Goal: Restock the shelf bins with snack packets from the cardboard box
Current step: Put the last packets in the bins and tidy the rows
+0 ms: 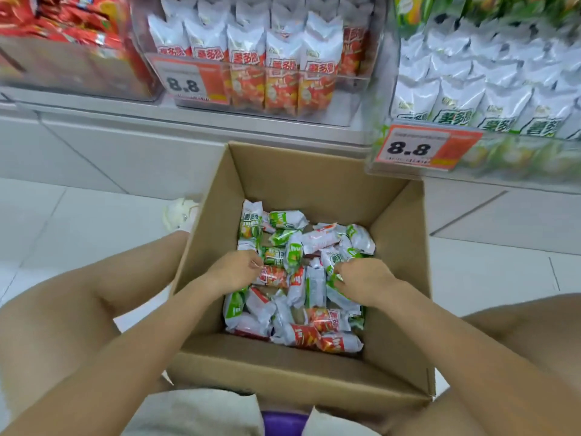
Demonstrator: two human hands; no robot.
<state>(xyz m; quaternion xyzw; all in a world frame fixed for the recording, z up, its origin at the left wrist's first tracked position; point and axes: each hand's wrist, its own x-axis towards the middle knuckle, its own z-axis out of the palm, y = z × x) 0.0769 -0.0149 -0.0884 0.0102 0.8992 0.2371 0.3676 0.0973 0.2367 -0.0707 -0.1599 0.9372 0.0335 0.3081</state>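
Snack packets lie loose in the cardboard box, a mix of green-printed and orange-printed ones, covering most of the floor of the box in a shallow heap. The box sits on the pale floor between the person's knees, directly below the shelf. At 12 o'clock from the box stands the bin of orange packets, its rows upright and looking close to full; at 2 o'clock stands the bin of green packets, also well filled. At 10 o'clock a third bin holds red packets, blurred. Judging from this, much of the restocking looks done, yet plenty of packets are left in the box, so many more trips from box to bins remain.

Both hands are down inside the box. The left hand sits at about 9 o'clock of the heap, fingers curled down among the packets, touching an orange one; whether it actually grips a packet cannot be told. The right hand sits at about 3 o'clock of the heap, fingers curled round a green packet. The rest of the packets lie between and around the two hands, all within easy reach.
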